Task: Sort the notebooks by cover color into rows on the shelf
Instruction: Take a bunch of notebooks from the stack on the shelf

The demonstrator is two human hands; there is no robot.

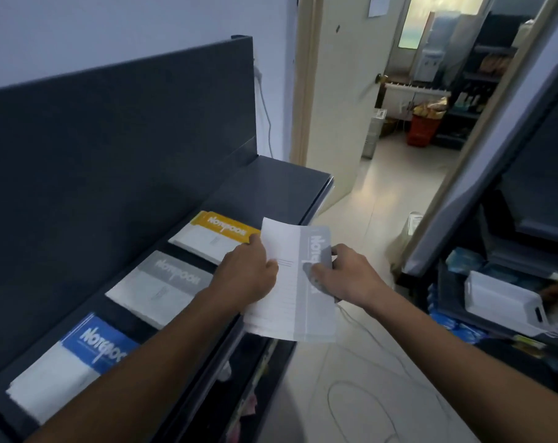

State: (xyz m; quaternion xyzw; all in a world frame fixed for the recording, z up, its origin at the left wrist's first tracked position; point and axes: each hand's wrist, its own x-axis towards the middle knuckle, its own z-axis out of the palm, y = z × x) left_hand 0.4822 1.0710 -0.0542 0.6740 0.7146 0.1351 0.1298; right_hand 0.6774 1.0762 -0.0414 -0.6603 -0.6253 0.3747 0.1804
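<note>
A grey-and-white notebook hangs in the air just off the front edge of the dark shelf. My left hand grips its white left side and my right hand grips its grey right edge. Three piles lie on the shelf in a line: blue notebooks nearest me, grey notebooks in the middle, yellow notebooks farthest. My left hand sits beside the yellow pile's near corner.
The shelf's tall dark back panel rises behind the piles. Bare shelf surface lies beyond the yellow pile. A second rack with a white tray stands on the right. Cables trail on the tiled floor; an open doorway is ahead.
</note>
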